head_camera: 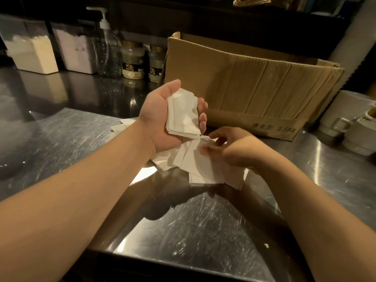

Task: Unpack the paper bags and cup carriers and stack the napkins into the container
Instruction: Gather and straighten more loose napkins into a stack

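A scratched steel surface (61, 143) carries a clear pump bottle (106, 47) at the back. Just right of it stand two labelled jars (132, 60) of pale powder; left of it, two translucent tubs (30, 51). White mugs (352, 127) sit stacked at the right edge.

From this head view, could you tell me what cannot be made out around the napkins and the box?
- Cardboard box: contents hidden by its near wall.
- Right hand: fingers motion-blurred over the loose napkins; grip unclear.
- Napkin stack in the left hand: count too fine.
- White cups: cut off by the right edge.
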Action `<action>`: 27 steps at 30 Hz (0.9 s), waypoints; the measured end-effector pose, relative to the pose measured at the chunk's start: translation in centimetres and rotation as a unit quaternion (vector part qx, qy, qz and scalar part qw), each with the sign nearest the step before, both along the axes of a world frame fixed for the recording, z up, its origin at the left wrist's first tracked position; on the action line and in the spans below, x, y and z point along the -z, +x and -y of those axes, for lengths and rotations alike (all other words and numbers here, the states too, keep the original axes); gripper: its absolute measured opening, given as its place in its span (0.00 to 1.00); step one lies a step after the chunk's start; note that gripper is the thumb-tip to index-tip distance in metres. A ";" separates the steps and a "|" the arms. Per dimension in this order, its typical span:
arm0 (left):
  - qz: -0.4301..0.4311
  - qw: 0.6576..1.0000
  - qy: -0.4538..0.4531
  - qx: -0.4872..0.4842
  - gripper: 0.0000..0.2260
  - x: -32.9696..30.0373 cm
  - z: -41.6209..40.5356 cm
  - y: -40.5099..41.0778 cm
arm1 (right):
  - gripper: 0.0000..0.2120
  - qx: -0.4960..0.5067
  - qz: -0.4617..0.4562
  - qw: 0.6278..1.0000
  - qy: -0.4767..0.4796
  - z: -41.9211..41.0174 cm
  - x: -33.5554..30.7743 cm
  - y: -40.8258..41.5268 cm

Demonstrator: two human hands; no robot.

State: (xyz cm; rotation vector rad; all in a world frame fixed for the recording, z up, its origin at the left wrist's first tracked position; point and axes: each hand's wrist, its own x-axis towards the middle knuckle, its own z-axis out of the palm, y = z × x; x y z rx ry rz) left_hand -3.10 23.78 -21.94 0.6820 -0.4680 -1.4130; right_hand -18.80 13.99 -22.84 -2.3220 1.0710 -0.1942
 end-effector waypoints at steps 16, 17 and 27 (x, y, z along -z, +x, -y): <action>0.019 0.999 0.012 -0.034 0.22 0.3 0.2 0.5 | 0.04 -0.021 0.082 0.996 0.010 0.1 0.0 -0.3; 0.016 0.999 0.009 -0.034 0.22 0.3 0.2 0.6 | 0.04 -0.025 0.088 0.996 0.013 0.2 -0.1 -0.4; 0.055 0.995 0.015 -0.078 0.16 -0.1 0.1 0.4 | 0.04 -0.109 0.239 0.959 0.110 0.9 -0.9 -1.2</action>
